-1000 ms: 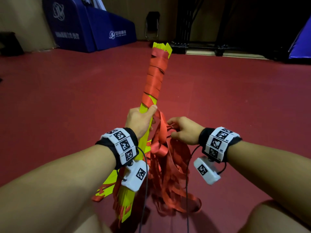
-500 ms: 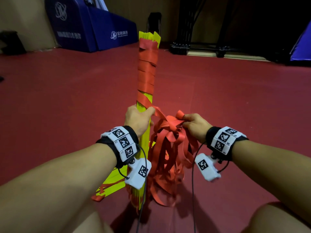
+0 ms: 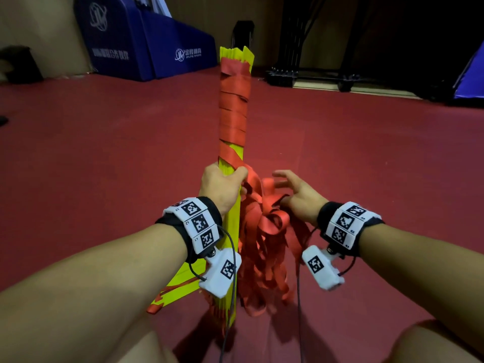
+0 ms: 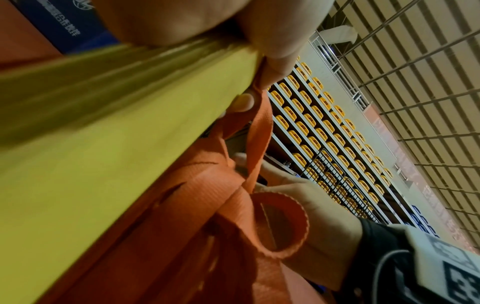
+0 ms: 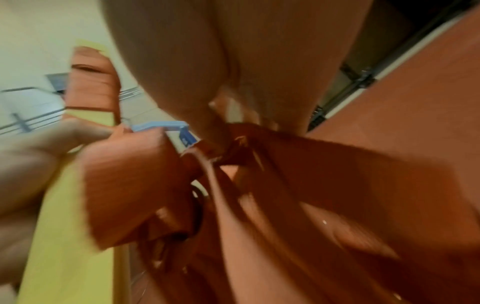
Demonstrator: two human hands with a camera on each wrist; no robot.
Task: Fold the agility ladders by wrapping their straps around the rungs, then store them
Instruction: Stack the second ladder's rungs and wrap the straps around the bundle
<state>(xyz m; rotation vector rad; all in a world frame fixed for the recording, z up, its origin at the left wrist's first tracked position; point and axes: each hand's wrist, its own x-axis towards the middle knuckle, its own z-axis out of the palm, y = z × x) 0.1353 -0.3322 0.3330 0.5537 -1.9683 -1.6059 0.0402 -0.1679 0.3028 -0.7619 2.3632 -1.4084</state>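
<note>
Blurred red straps (bunched) beside yellow rungs.

A dark red floor carries the lower end of the upright yellow rung bundle at 6 o'clock, loose red straps just beside it, blue padded blocks at 11 o'clock, and a black rack base at 1 o'clock.

Upright yellow rungs, top wrapped in red straps, rest dangling loose.
</note>
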